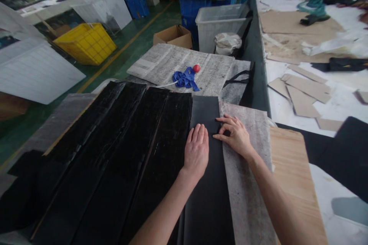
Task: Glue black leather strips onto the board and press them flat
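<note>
A matte black strip [211, 176] lies lengthwise in front of me; its material is unclear. My left hand [197, 151] rests flat on its left part, fingers stretched out side by side. At the strip's right edge is my right hand [234, 134], thumb and a bent finger pinched together there while another finger reaches over the surface. Left of this piece lie several shiny black strips [143, 122] side by side, with a wet-looking gloss. Beneath the right edge shows a grey, stained board [247, 160].
A blue crumpled cloth [185, 79] and a red ball [196, 68] lie on another grey board [161, 59] ahead. A wooden board [296, 176] is at right, beside a table with cardboard pieces [304, 101]. Bins, including a yellow crate [87, 44], stand beyond.
</note>
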Available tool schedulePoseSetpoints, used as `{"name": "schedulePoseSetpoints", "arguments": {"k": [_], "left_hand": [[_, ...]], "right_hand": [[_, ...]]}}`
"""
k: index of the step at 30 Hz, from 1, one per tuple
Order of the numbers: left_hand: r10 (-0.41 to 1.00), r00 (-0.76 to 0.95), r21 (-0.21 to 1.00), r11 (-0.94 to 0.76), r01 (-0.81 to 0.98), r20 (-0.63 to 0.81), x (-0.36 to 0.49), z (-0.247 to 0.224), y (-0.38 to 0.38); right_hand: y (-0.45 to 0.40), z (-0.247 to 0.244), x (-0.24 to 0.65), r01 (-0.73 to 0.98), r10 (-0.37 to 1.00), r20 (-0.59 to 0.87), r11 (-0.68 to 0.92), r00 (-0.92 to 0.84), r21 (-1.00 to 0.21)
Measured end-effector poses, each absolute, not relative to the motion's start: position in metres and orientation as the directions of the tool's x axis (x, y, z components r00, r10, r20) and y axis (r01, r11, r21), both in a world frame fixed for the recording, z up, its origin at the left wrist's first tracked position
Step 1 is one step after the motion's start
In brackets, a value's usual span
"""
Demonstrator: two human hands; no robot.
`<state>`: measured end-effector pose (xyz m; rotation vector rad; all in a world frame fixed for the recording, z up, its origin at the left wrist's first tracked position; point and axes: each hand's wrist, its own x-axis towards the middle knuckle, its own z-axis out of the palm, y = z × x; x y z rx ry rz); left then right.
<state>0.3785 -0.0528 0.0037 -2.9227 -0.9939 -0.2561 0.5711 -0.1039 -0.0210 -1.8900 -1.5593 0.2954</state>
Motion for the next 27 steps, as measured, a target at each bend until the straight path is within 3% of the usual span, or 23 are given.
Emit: {"name": "schedulePoseSetpoints", "arguments": {"k": [12, 27], "left_hand": [[0.586, 0.787, 0.192, -0.809, 0.556, 0.192, 0.363, -0.008, -0.084], [0.596, 0.776, 0.247, -0.799, 0.549, 0.204, 0.362, -0.01, -0.084]], "right_hand": [[-0.105, -0.019, 0.57, 0.798, 0.935, 0.236, -0.074, 0.264, -0.599], [-0.105, -0.02, 0.57, 0.792, 0.933, 0.24, -0.07, 0.267, -0.606]]}}
